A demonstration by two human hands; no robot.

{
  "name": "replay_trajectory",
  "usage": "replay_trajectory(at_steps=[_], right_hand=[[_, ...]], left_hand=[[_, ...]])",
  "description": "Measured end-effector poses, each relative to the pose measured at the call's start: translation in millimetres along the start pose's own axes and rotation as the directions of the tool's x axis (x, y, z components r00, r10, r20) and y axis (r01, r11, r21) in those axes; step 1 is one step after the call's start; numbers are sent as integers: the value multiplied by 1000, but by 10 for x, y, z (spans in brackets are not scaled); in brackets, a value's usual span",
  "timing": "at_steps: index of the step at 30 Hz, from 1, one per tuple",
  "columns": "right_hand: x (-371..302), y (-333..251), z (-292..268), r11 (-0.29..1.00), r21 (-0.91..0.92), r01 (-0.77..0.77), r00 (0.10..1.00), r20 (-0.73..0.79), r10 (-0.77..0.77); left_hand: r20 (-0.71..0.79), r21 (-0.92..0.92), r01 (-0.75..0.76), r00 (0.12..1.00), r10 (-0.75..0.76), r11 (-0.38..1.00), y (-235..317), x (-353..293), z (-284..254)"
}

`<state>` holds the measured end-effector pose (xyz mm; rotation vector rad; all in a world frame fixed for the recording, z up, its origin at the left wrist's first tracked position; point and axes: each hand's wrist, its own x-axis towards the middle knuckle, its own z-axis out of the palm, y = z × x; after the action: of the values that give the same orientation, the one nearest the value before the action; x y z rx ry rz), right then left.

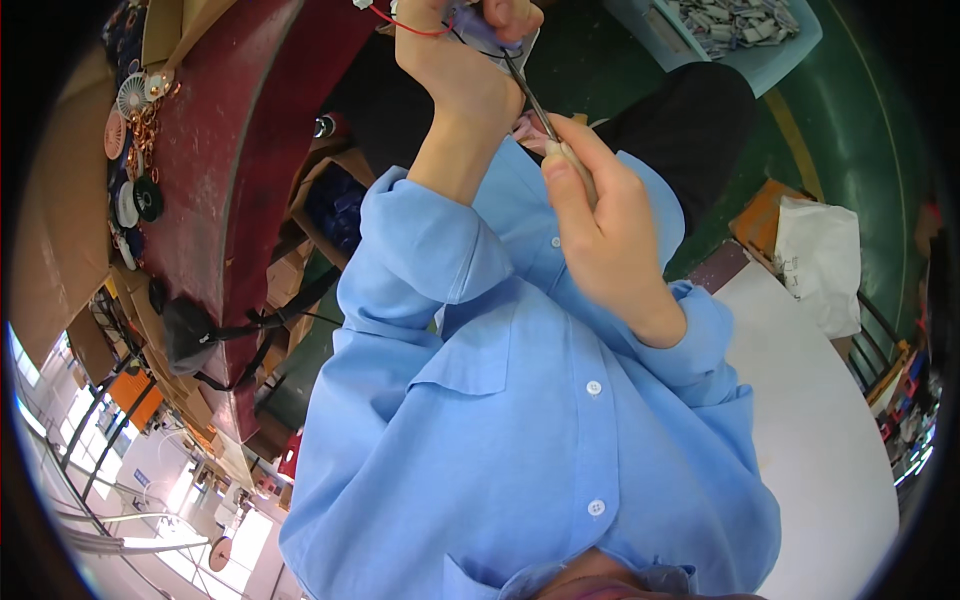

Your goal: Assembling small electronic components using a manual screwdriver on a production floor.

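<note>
The right hand [612,215] is gripping a thin tool [533,95], seemingly working at the purple part [478,28] the left hand [430,48] is holding; the next move is probably calling for steadiness.

L grip [445,60] cropped @ top, purple pc. [478,27] part-hid

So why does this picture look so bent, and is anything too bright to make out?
In the head view, the fisheye lens bows the edge of the red tabletop; also there, windows at lower left glare white, hiding anything outside; the blue shirt, same view, shows only soft shadows.
</note>
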<state>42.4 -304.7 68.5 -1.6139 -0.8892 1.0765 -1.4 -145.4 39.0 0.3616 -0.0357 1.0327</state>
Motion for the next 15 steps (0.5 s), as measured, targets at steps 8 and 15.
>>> replay_trajectory(at_steps=[8, 15], right_hand=[[-6, -22, 19, 1000, -24, -12, 1000, 6, 12], [7, 53, 49, 998, -28, 59, 997, -51, -60]], left_hand=[[-225, 407, -65, 960, 168, 911, 1, -54, 93], [-230, 343, -72, 960, 158, 936, -9, -22, 89]])
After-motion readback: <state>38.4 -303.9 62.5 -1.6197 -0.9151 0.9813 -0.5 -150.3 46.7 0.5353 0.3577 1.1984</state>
